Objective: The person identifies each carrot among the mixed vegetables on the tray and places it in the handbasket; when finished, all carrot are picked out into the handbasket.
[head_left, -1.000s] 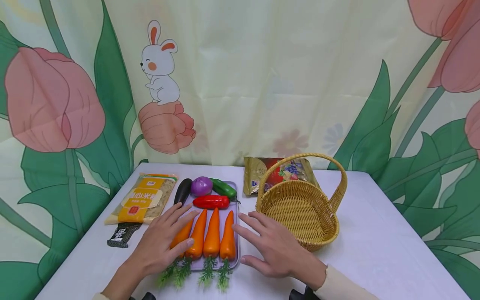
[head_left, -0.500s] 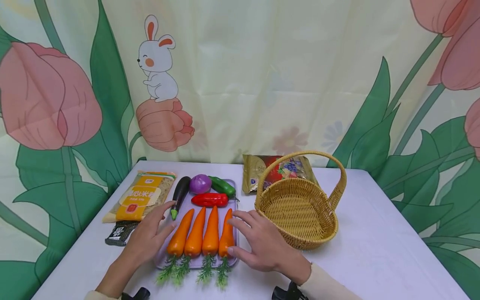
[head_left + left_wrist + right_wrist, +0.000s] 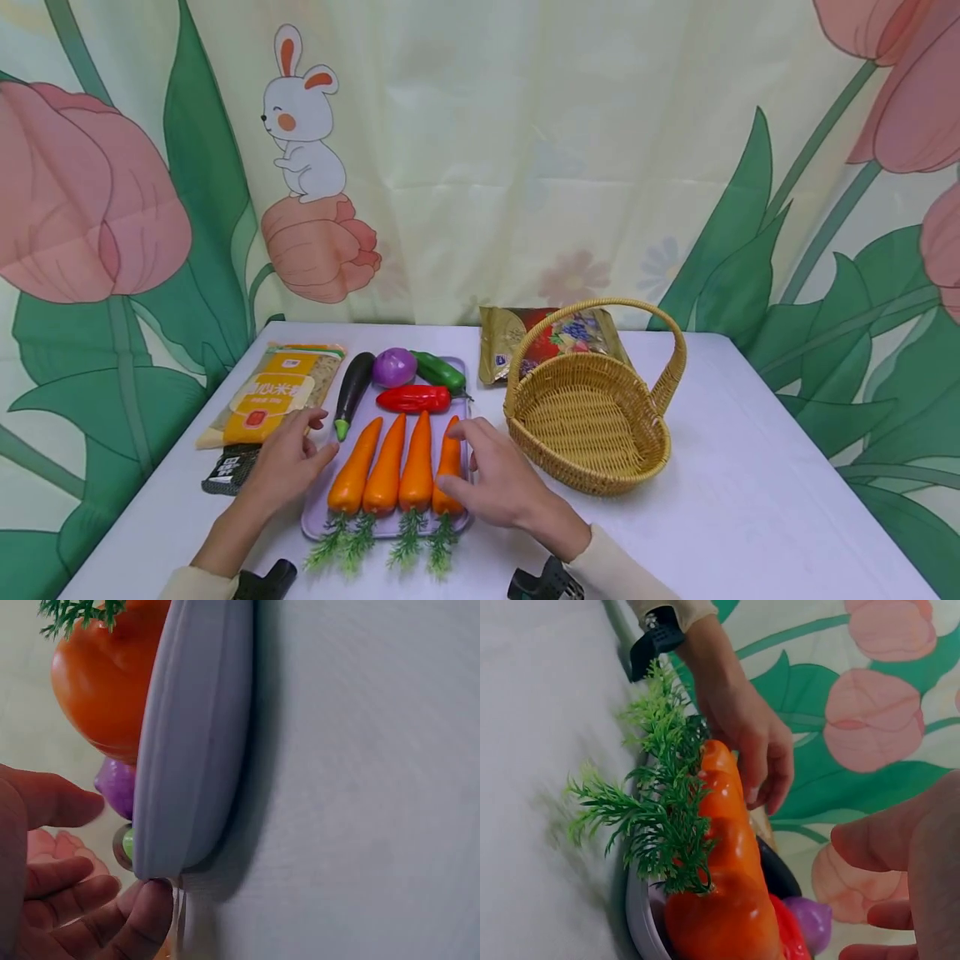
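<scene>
My left hand [image 3: 288,462] is at the left side of the lilac tray [image 3: 311,521], fingers loosely bent and thumb apart; in the left wrist view a fingertip is right at the tray's rim [image 3: 150,847]. My right hand [image 3: 498,479] hovers by the tray's right side, thumb and fingers spread, overlapping the rightmost carrot [image 3: 448,467] in the head view. The right wrist view shows a gap between that hand and the carrots [image 3: 724,919]. Several leafy carrots lie side by side. Behind them are a red pepper [image 3: 412,399], a green pepper [image 3: 438,372], a purple onion [image 3: 394,367] and an eggplant [image 3: 354,387].
A wicker basket [image 3: 588,479] with a tall handle stands right of the tray. Behind it lies a gold and red packet [image 3: 498,342]. On the left are a yellow-labelled rice-like bag [image 3: 281,387] and a small black packet [image 3: 228,471]. A tulip-print curtain [image 3: 465,167] hangs behind the table.
Both hands have drawn back toward the tray's sides: the left uncovers the eggplant and left carrot, the right has shifted left against the right carrot's outline. The head view has shifted slightly.
</scene>
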`<action>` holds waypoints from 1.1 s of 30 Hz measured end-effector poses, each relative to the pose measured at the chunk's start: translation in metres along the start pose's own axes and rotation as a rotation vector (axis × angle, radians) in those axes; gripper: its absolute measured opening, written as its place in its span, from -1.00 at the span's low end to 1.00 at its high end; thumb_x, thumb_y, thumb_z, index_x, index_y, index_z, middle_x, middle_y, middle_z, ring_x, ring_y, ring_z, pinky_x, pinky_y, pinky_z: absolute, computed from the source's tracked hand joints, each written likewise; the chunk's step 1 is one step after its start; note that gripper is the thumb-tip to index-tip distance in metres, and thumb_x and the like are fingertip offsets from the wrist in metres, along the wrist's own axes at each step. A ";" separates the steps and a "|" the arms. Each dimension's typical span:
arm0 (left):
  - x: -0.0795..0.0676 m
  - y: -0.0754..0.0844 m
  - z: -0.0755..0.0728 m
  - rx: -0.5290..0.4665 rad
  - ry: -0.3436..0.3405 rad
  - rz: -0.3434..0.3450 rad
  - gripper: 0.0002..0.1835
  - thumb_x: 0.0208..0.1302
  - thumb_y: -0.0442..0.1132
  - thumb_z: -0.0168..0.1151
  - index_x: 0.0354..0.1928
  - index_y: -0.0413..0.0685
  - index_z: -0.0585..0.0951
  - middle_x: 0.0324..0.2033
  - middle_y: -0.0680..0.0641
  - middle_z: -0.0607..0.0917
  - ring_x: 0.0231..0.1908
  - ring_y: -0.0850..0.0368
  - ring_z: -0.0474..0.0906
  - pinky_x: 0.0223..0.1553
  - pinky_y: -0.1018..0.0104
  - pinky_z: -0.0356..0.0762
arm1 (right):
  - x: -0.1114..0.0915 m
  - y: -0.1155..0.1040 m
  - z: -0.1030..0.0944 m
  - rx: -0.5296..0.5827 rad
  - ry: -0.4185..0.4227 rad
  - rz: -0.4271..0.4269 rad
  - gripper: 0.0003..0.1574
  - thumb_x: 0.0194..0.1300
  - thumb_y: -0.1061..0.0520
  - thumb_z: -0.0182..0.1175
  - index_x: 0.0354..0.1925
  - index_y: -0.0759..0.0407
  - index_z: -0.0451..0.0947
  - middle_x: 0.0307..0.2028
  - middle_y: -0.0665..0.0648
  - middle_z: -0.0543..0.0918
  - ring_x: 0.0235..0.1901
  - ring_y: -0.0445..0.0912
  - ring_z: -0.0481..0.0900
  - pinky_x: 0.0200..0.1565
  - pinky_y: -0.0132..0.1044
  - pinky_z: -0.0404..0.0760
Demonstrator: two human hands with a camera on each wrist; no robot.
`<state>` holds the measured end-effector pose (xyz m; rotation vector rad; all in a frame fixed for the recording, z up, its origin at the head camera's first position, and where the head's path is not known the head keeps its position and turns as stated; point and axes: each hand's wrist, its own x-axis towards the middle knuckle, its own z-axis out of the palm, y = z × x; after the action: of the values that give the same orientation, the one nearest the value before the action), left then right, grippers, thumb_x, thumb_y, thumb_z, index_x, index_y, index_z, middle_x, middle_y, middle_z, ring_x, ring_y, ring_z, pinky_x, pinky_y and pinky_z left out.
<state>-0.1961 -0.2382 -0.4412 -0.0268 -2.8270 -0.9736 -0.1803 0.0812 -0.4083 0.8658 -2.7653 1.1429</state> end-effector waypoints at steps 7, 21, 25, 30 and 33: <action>0.006 -0.012 0.004 -0.010 -0.014 -0.031 -0.46 0.15 -0.26 0.39 0.17 -0.33 0.54 -0.19 -0.15 0.62 -0.37 0.09 0.49 -0.42 0.37 0.50 | 0.007 0.001 0.004 0.007 -0.030 0.088 -0.50 0.24 -0.13 0.29 0.06 0.08 0.53 -0.27 0.11 0.64 -0.55 -0.22 0.48 -0.42 -0.31 0.48; 0.005 -0.019 0.014 -0.077 0.025 -0.089 -0.58 0.17 -0.33 0.31 0.09 -0.34 0.64 -0.36 -0.07 0.63 -0.39 0.10 0.49 -0.39 0.42 0.48 | 0.017 -0.007 0.016 -0.088 -0.056 0.385 -0.60 0.14 -0.14 0.37 -0.47 0.14 0.53 -0.70 -0.03 0.44 -0.70 -0.12 0.44 -0.61 -0.27 0.31; 0.003 -0.020 0.013 -0.069 0.024 -0.097 -0.56 0.18 -0.32 0.30 0.11 -0.34 0.63 -0.36 -0.07 0.61 -0.39 0.09 0.49 -0.40 0.43 0.48 | 0.018 -0.009 0.021 -0.112 -0.080 0.404 -0.50 0.12 -0.18 0.35 -0.70 0.08 0.46 -0.77 -0.01 0.42 -0.77 -0.09 0.45 -0.67 -0.27 0.29; 0.003 -0.020 0.012 -0.071 0.000 -0.108 -0.55 0.19 -0.31 0.32 0.13 -0.34 0.62 -0.36 -0.07 0.60 -0.38 0.09 0.48 -0.40 0.44 0.50 | 0.021 -0.016 0.024 -0.155 -0.130 0.442 -0.48 0.13 -0.23 0.32 -0.72 0.05 0.48 -0.73 0.04 0.48 -0.72 -0.05 0.48 -0.63 -0.25 0.33; 0.005 -0.019 0.010 -0.066 -0.013 -0.113 -0.55 0.19 -0.30 0.33 0.14 -0.33 0.62 -0.36 -0.06 0.61 -0.38 0.09 0.49 -0.39 0.44 0.50 | 0.022 -0.020 0.023 -0.177 -0.164 0.455 -0.48 0.14 -0.24 0.32 -0.70 0.06 0.49 -0.70 0.05 0.48 -0.70 -0.03 0.47 -0.60 -0.23 0.35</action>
<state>-0.2033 -0.2472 -0.4599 0.1210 -2.8342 -1.0932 -0.1841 0.0440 -0.4069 0.3324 -3.2444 0.8752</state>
